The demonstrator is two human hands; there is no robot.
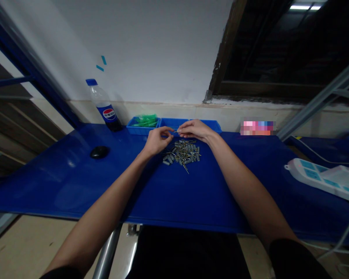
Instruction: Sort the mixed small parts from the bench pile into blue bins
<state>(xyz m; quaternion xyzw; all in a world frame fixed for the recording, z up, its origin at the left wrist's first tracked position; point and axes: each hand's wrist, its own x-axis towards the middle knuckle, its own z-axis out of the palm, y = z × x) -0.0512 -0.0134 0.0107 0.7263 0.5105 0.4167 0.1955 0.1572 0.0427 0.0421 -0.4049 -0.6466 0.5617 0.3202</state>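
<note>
My left hand and my right hand meet above a pile of small metal parts on the blue table. Between their fingertips lies a thin, pale rod-like piece, too small to make out fully. The right fingers and thumb are pinched on one end. At the other end, the left index finger and thumb are curled in close around it. Grey cylinders and thin brass-coloured or silvery rods make up the loose pile below.
Behind my hands stands a row of blue bins; the left bin holds green pieces. A cola bottle and black mouse are at left. To the right are a blurred pink box and a power strip.
</note>
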